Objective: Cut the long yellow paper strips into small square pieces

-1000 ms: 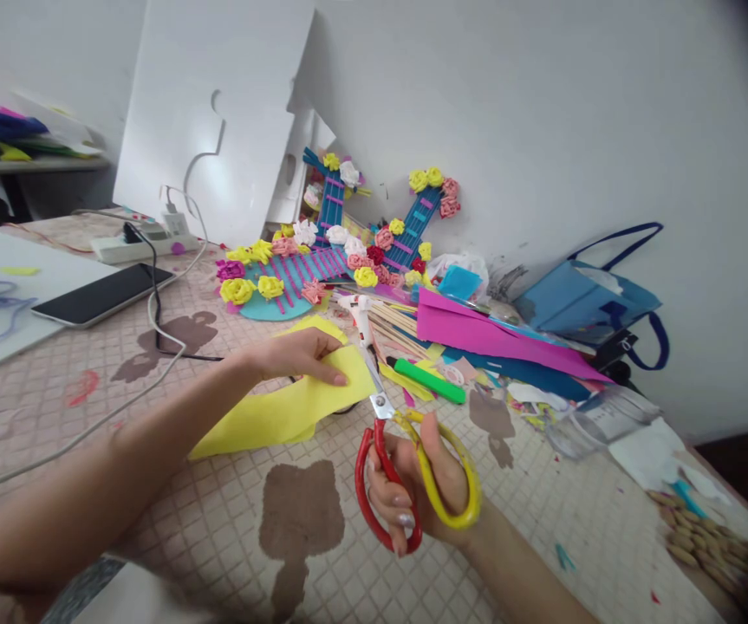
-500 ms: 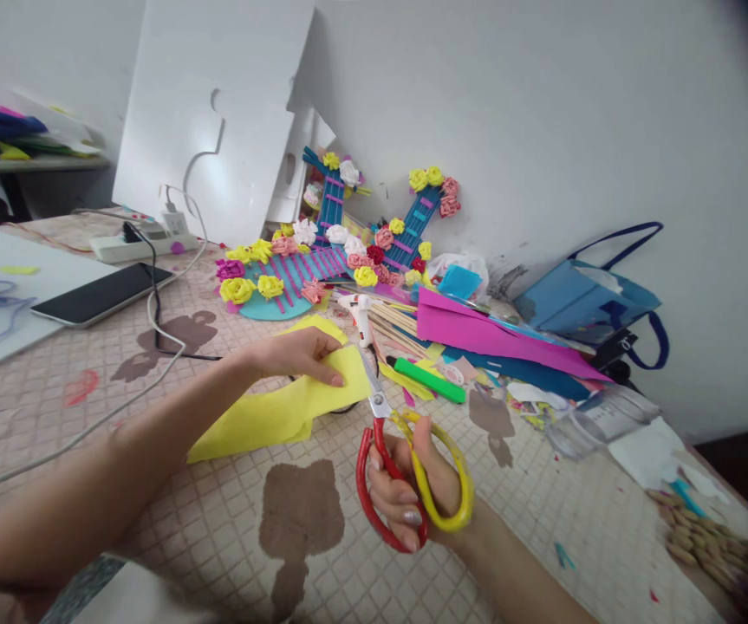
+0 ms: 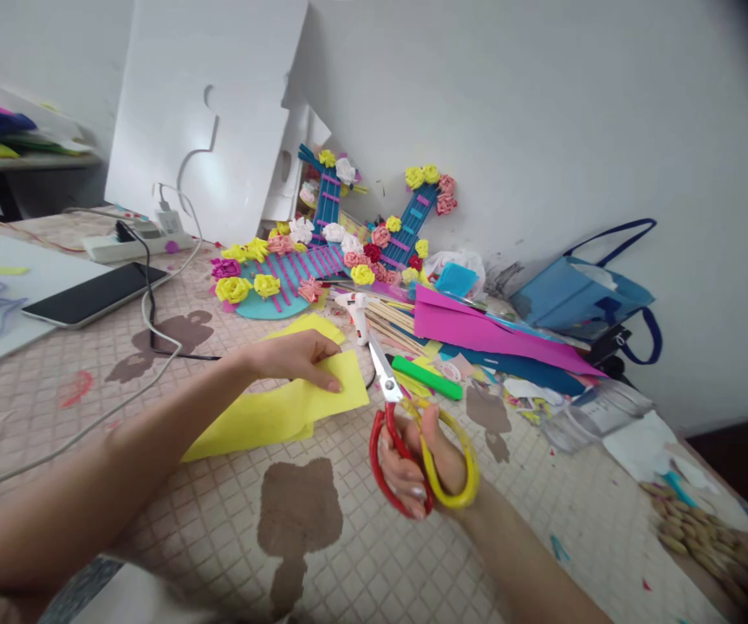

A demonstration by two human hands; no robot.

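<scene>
My left hand (image 3: pixel 302 355) pinches a strip of yellow paper (image 3: pixel 347 386), thumb on top, near its right end. The strip's other part drapes down to the left under my forearm. My right hand (image 3: pixel 422 455) grips a pair of scissors (image 3: pixel 390 390) with one red and one yellow handle. Their blades look closed together and point up and left, just right of the paper's edge and apart from it. Behind the paper lies a white hot glue gun (image 3: pixel 356 316). A green marker (image 3: pixel 426 378) is beside the blades.
Decorated blue frames with paper flowers (image 3: pixel 308 269) stand at the back. Magenta sheets (image 3: pixel 491 329), wooden sticks (image 3: pixel 390 321) and a blue bag (image 3: pixel 588 295) lie right. A tablet (image 3: pixel 97 293), power strip (image 3: pixel 136 245) and white cable (image 3: pixel 87 433) are left; peanuts (image 3: pixel 692 533) sit far right.
The scissors have moved slightly right and up, away from the paper's edge, and the blades now stand clear of it. My left hand keeps its hold on the paper.
</scene>
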